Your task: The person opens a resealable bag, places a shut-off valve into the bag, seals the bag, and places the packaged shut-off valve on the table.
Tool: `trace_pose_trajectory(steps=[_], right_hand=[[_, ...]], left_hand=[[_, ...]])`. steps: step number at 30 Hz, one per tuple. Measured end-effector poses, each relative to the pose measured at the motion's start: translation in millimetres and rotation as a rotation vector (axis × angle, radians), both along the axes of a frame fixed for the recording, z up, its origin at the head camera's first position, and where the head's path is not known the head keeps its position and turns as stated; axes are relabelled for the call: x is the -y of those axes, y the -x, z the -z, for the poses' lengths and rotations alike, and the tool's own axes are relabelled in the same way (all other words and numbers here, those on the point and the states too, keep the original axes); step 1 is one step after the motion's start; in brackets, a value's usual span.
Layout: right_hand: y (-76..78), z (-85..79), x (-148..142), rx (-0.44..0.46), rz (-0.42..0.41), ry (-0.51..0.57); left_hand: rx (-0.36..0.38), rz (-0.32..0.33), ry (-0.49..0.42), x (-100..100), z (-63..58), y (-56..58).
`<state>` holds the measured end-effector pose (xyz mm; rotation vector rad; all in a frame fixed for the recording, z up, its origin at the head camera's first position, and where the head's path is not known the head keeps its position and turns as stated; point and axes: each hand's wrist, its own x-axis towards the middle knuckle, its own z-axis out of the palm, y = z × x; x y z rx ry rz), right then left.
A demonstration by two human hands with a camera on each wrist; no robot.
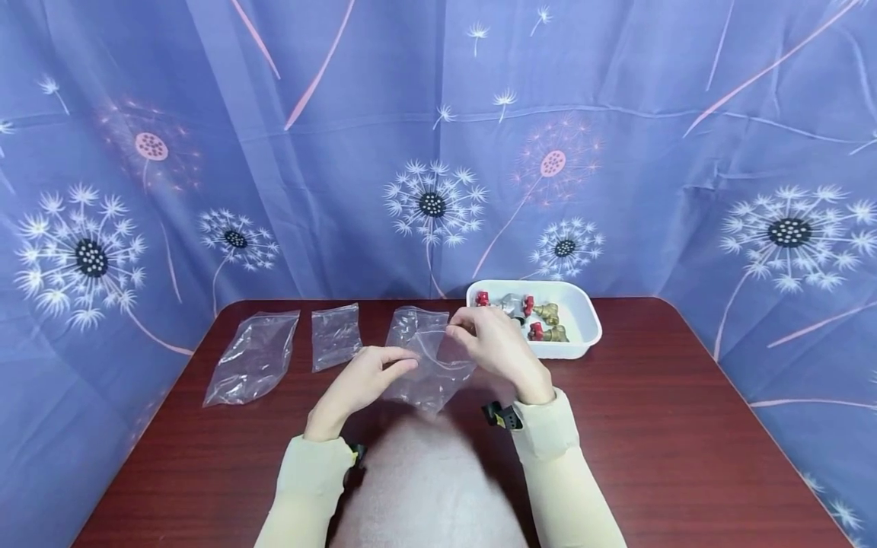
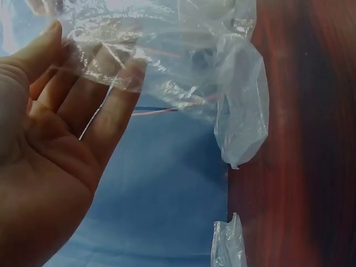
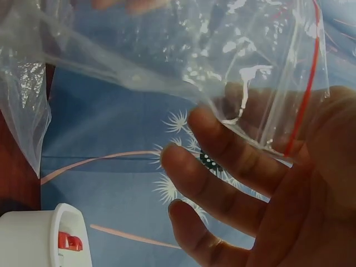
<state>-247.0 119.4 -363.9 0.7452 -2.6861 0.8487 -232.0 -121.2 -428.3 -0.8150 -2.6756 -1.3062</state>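
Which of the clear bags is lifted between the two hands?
The bag showing a red line, between left hand and right hand; the other bags lie on the table.

Cream sleeves (image 1: 565, 487), black wrist cameras (image 1: 508, 418)

Reddish-brown, wood-grained table (image 1: 685, 426), rounded far corners. Directly on it, left to right: large clear plastic bag (image 1: 253, 358); smaller clear plastic bag (image 1: 336, 336); third clear plastic bag (image 1: 409, 318), partly obscured; white rectangular plastic tray (image 1: 569, 349).
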Motion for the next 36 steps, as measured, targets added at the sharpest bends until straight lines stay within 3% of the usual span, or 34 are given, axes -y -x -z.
trace_pose_trajectory(steps=[15, 27, 33, 36], right_hand=[[-2.3, -2.9, -7, 0.012, 0.010, 0.071], [-1.3, -8.9, -20, 0.000, 0.064, 0.103], [0.3, -12.0, -33, 0.043, 0.096, 0.128], [-1.0, -15.3, -44, 0.055, 0.102, 0.128]], left_hand=[[0.018, -0.001, -0.032, 5, 4.5, 2.5], [0.091, -0.052, -0.123, 13, -0.1, 5.0], [0.150, -0.044, -0.199, 15, -0.2, 6.5], [0.166, -0.041, -0.209, 10, -8.2, 0.9]])
